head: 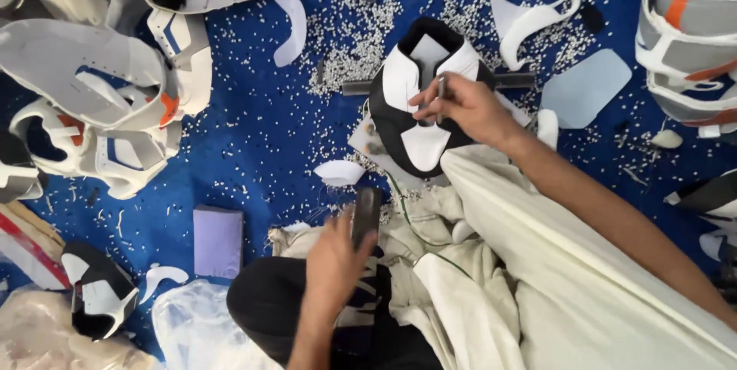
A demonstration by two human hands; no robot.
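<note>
A black and white shoe upper (418, 120) stands on a metal stand in front of my knees. My right hand (459, 107) rests on its top and pinches a thin metal punch (441, 87) upright against it. My left hand (335, 256) is lower, near my lap, and grips a dark hammer-like tool (366, 215) that points up and looks blurred. My cream trouser leg (530, 262) lies under my right arm.
A blue mat (253, 132) is strewn with small white punched bits. White shoe uppers (92, 94) are piled at left and more at the top right (683, 40). A purple block (218, 241), loose white cut pieces (340, 173) and a black and white upper (96, 289) lie around.
</note>
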